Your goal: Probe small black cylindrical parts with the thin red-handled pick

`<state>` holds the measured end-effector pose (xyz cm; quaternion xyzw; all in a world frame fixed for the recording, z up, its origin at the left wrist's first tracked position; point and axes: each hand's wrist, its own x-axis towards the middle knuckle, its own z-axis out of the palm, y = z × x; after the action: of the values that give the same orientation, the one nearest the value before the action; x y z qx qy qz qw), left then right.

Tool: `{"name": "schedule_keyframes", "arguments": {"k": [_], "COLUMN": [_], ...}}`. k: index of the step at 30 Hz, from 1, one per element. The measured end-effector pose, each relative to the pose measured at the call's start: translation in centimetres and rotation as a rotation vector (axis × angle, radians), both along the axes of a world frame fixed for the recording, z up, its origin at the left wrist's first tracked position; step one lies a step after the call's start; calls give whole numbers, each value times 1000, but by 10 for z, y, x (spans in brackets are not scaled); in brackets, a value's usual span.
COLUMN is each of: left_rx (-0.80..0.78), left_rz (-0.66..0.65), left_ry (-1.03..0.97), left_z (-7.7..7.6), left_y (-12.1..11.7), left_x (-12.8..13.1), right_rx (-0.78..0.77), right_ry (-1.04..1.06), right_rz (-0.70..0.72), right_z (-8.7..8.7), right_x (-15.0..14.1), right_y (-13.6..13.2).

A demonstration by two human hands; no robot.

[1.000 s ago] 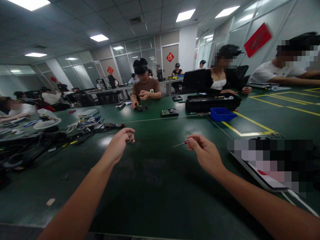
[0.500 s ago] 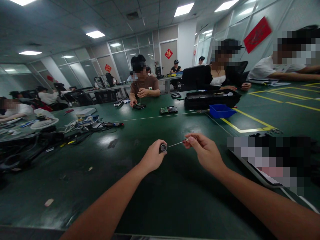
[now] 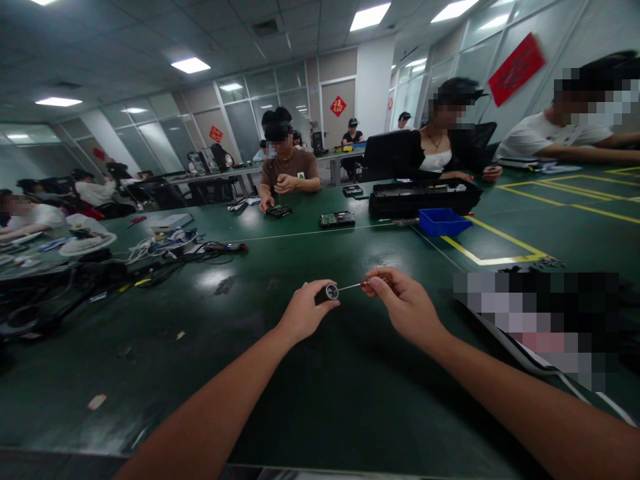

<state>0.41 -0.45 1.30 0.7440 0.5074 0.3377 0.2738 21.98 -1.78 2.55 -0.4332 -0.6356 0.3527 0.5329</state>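
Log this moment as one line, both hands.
left hand: holding dark cylinder | right hand: holding screwdriver | tip: at cylinder's silver-rimmed end, contact unclear | blue bin: beyond right hand

The left fingers cover most of the dark round part, so its length and far end are hidden, and whether the tip of the screwdriver lies inside its rim or only against it cannot be told. The right fingers hide much of the handle. Coarse blocks blot out the flat item at right, and the picture's left edge crops the dark cables.
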Motion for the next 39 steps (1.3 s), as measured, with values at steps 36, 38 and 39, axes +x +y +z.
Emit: {"name": "schedule_keyframes", "arguments": {"k": [36, 38, 39], "left_rx": [77, 94, 114], "left_rz": [-101, -107, -108], "left_ry": [187, 177, 165], "left_z": [-3, -2, -1], "left_y": [-1, -2, -2], "left_x": [-2, -2, -2], "right_rx": [-21, -71, -111], "right_ry": [-5, 88, 158], "right_rz": [-57, -43, -36], "right_z": [-4, -6, -7], "right_x": [-5, -5, -5], "right_y": [-1, 3, 6]}}
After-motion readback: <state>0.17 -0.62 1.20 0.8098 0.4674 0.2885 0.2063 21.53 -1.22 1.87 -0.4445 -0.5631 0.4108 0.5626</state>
